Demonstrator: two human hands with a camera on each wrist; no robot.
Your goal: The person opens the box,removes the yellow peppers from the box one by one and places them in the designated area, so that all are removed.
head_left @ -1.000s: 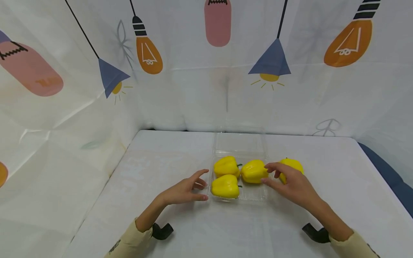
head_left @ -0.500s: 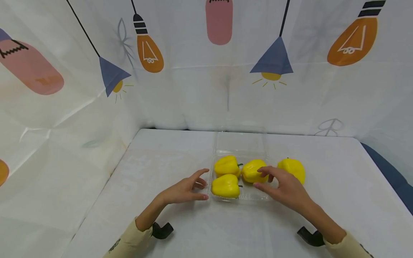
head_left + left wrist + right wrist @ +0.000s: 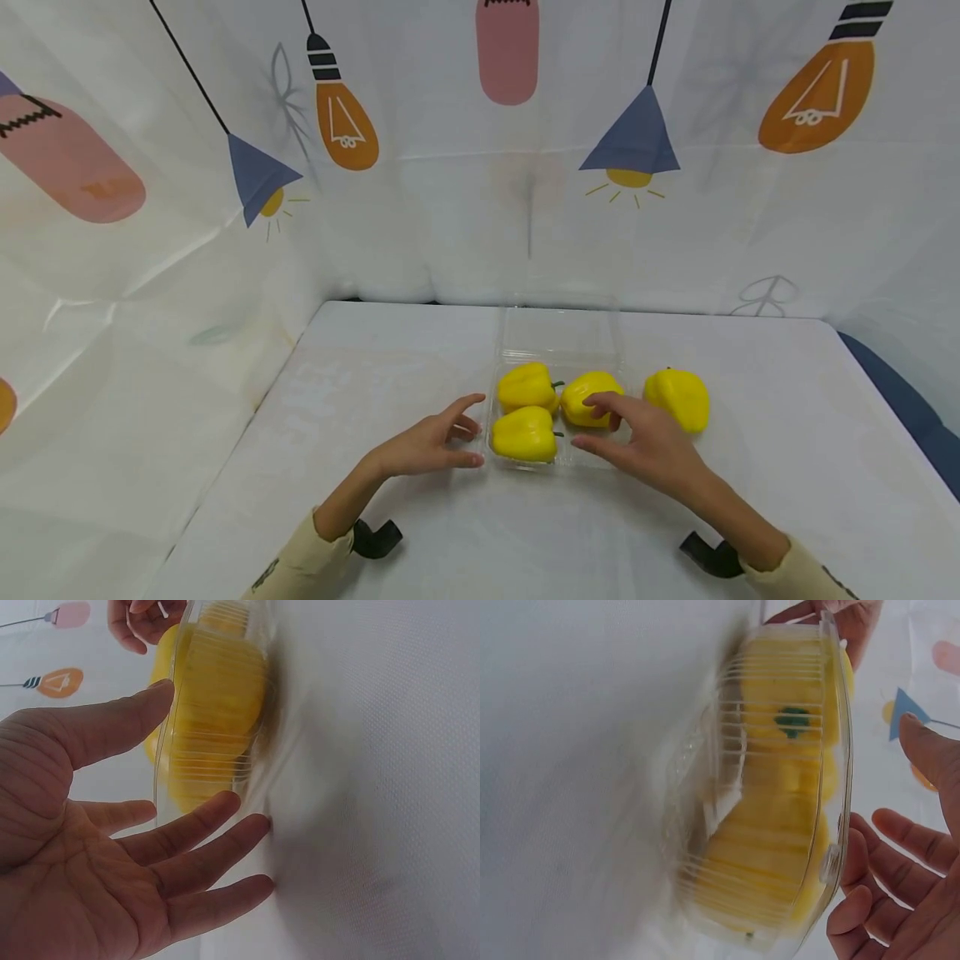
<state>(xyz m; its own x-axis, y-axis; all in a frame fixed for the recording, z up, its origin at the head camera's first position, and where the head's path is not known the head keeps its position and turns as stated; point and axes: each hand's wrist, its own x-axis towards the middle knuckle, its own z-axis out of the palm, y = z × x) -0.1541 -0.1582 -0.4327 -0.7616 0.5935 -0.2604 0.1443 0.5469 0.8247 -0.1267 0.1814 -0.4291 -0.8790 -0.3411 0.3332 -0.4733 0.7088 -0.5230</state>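
A clear plastic clamshell box (image 3: 577, 454) lies with its lid (image 3: 558, 333) folded back. Three yellow bell peppers are inside: one back left (image 3: 527, 386), one front left (image 3: 524, 434), and one on the right (image 3: 585, 393). My left hand (image 3: 427, 442) is spread beside the box's left wall, holding nothing; the left wrist view shows its palm (image 3: 105, 877) facing the wall. My right hand (image 3: 652, 437) hovers with bent fingers and empty grasp over the box's right part, partly covering the right pepper from view. Whether its fingertips touch that pepper I cannot tell.
Another yellow bell pepper (image 3: 678, 400) lies on the white table (image 3: 480, 533), right of the box and behind my right hand. A white patterned curtain (image 3: 450, 208) hangs at the back and left. Black camera mounts (image 3: 377, 539) sit at both wrists.
My right hand has moved left and slightly nearer, from the box's right edge to over its right part. The left hand and the peppers stay in place.
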